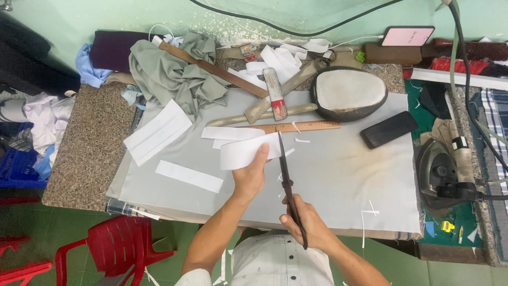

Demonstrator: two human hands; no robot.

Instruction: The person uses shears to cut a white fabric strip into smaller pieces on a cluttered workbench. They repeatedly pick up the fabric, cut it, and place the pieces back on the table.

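The white fabric strip [244, 152] is pinched in my left hand [251, 177] above the grey cloth-covered table [338, 180], and my right hand [309, 222] is closed round the handles of the long scissors [286, 182]. Their blades seem to meet the strip's right edge, just below the wooden ruler [296, 127]. Farther right lie a padded ham [350, 91] and an iron [442, 172].

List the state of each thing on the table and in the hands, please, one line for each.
left hand: grips the white strip, held above the table.
white strip: bent, its right edge at the blades.
right hand: closed around the scissors handles.
scissors: blades nearly shut, tip up at the strip.
wooden ruler: lying flat.
iron: resting on its side, cord attached.
phone: screen lit.
grey cloth: spread flat.
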